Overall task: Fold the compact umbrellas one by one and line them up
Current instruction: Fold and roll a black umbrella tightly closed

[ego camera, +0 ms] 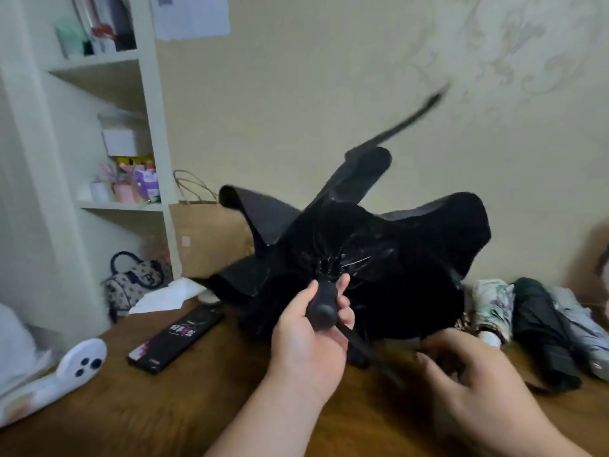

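The left grip curls round the handle of the black umbrella, held above the middle of the table, its limp canopy half-collapsed with folds flaring out. The right grip is blurred at the canopy's lower edge; whether it holds anything, I cannot tell.

Rear wall: beige covering, with a faint raised scroll pattern towards the upper right. A sheet of white paper hangs on it at the top, beside the shelving. White open shelving unit stands at left; its shelves hold books, boxes and small containers, blurred. A brown paper carrier bag stands against the wall beyond the far edge of the brown wooden table. A patterned handbag sits beyond the table's far left corner. Lighting is dim and even.
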A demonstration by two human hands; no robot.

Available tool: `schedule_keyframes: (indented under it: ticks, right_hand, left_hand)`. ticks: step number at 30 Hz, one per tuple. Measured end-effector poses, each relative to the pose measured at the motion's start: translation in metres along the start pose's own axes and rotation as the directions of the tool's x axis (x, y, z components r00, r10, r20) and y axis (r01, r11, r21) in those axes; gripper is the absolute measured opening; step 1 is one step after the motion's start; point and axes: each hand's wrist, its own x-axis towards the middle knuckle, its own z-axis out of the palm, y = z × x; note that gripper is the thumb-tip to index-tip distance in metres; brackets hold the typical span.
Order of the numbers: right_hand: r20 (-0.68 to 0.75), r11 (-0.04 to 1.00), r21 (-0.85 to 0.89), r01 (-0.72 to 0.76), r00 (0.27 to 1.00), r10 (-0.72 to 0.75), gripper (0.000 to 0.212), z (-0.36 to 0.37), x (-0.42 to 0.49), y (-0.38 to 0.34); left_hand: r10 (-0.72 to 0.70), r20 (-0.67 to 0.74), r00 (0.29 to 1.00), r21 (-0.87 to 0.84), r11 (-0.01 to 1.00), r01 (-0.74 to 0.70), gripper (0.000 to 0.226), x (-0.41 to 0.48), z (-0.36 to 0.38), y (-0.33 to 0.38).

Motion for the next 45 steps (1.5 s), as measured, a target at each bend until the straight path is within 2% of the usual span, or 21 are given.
schedule_keyframes:
  ticks: [2, 4, 6, 8, 10, 12, 14, 15, 17, 20, 22, 24, 25, 26, 29, 31, 34, 35, 38, 39, 45]
  right_hand:
    - [0.061, 0.988, 0.136, -0.067, 0.996, 0.059, 0.011, -0.001, -0.001, -0.006]
    - [0.154, 0.905, 0.366, -0.216, 0.973, 0.17, 0.016, -0.004, 0.0, -0.015]
    - [0.345, 0.634, 0.599, -0.489, 0.872, 0.347, 0.029, -0.006, 0.0, -0.024]
    - [0.572, 0.32, 0.637, -0.701, 0.708, 0.413, 0.039, -0.006, 0.0, -0.027]
    - [0.712, 0.198, 0.578, -0.792, 0.607, 0.354, 0.048, -0.006, -0.002, -0.027]
    - [0.76, 0.166, 0.559, -0.813, 0.582, 0.289, 0.05, -0.005, -0.003, -0.027]
    - [0.755, 0.165, 0.548, -0.82, 0.569, 0.324, 0.045, -0.003, -0.004, -0.025]
    - [0.746, 0.154, 0.544, -0.825, 0.559, 0.362, 0.042, -0.001, -0.003, -0.025]
    - [0.745, 0.121, 0.527, -0.841, 0.526, 0.409, 0.037, 0.001, -0.001, -0.023]
    - [0.744, 0.116, 0.498, -0.86, 0.492, 0.453, 0.028, 0.0, 0.002, -0.02]
    - [0.734, 0.103, 0.483, -0.87, 0.466, 0.495, 0.017, -0.002, 0.004, -0.018]
    - [0.728, 0.096, 0.47, -0.878, 0.446, 0.521, 0.015, -0.003, 0.006, -0.014]
    - [0.729, 0.097, 0.462, -0.882, 0.44, 0.525, 0.015, -0.003, 0.006, -0.012]
    - [0.729, 0.102, 0.456, -0.884, 0.436, 0.528, 0.016, -0.004, 0.007, -0.01]
    - [0.717, 0.134, 0.464, -0.876, 0.459, 0.524, 0.02, -0.004, 0.007, -0.005]
    - [0.695, 0.174, 0.482, -0.859, 0.495, 0.521, 0.024, -0.003, 0.006, -0.004]
    - [0.641, 0.273, 0.486, -0.83, 0.551, 0.534, 0.031, -0.003, 0.004, -0.003]
    - [0.628, 0.304, 0.484, -0.821, 0.567, 0.533, 0.032, -0.003, 0.003, -0.003]
    - [0.581, 0.388, 0.486, -0.783, 0.622, 0.526, 0.03, -0.002, 0.003, -0.003]
    - [0.559, 0.417, 0.49, -0.766, 0.643, 0.523, 0.028, -0.002, 0.003, -0.004]
    - [0.481, 0.563, 0.464, -0.684, 0.728, 0.488, 0.029, -0.008, 0.003, -0.005]
  left_hand:
    - [-0.084, 0.003, 0.996, 0.052, 0.995, 0.084, 0.036, -0.006, 0.001, -0.014]
    - [-0.171, 0.01, 0.985, 0.181, 0.969, 0.166, 0.036, -0.011, -0.002, -0.035]
    - [-0.232, 0.016, 0.973, 0.324, 0.922, 0.215, 0.041, -0.015, -0.007, -0.054]
    - [-0.243, -0.022, 0.97, 0.503, 0.835, 0.221, 0.042, -0.012, -0.012, -0.068]
    - [-0.213, -0.066, 0.975, 0.757, 0.626, 0.188, 0.043, -0.01, -0.019, -0.07]
    - [-0.18, 0.014, 0.983, 0.967, 0.251, 0.032, 0.032, -0.014, -0.022, -0.066]
    - [-0.134, 0.183, 0.974, 0.976, -0.093, -0.196, 0.033, -0.017, -0.025, -0.061]
    - [-0.124, 0.257, 0.958, 0.94, -0.197, -0.277, 0.034, -0.018, -0.026, -0.059]
    - [-0.124, 0.332, 0.935, 0.895, -0.27, -0.354, 0.026, -0.021, -0.021, -0.052]
    - [0.018, 0.48, 0.877, 0.866, -0.174, -0.47, 0.016, -0.028, -0.004, -0.032]
    - [0.325, 0.558, 0.763, 0.825, -0.118, -0.553, 0.018, -0.025, 0.0, -0.011]
    - [0.576, 0.465, 0.672, 0.848, -0.072, -0.525, 0.016, -0.005, -0.006, 0.013]
    - [0.631, 0.392, 0.67, 0.882, -0.05, -0.469, 0.011, 0.009, -0.013, 0.025]
    - [0.631, 0.314, 0.71, 0.918, -0.012, -0.395, 0.005, 0.023, -0.022, 0.037]
    - [0.41, 0.123, 0.904, 0.974, 0.124, -0.189, 0.032, 0.049, -0.049, 0.051]
    - [0.253, 0.111, 0.961, 0.983, 0.115, -0.144, 0.037, 0.052, -0.057, 0.048]
    - [0.153, 0.093, 0.984, 0.985, 0.131, -0.113, 0.034, 0.052, -0.056, 0.038]
    - [0.123, 0.048, 0.991, 0.979, 0.19, -0.071, 0.031, 0.053, -0.057, 0.036]
    - [-0.073, -0.079, 0.994, 0.869, 0.483, 0.105, 0.021, 0.049, -0.054, 0.033]
    - [-0.121, -0.097, 0.988, 0.835, 0.53, 0.147, 0.019, 0.047, -0.053, 0.034]
    - [-0.175, -0.029, 0.984, 0.848, 0.517, 0.117, 0.022, 0.042, -0.048, 0.035]
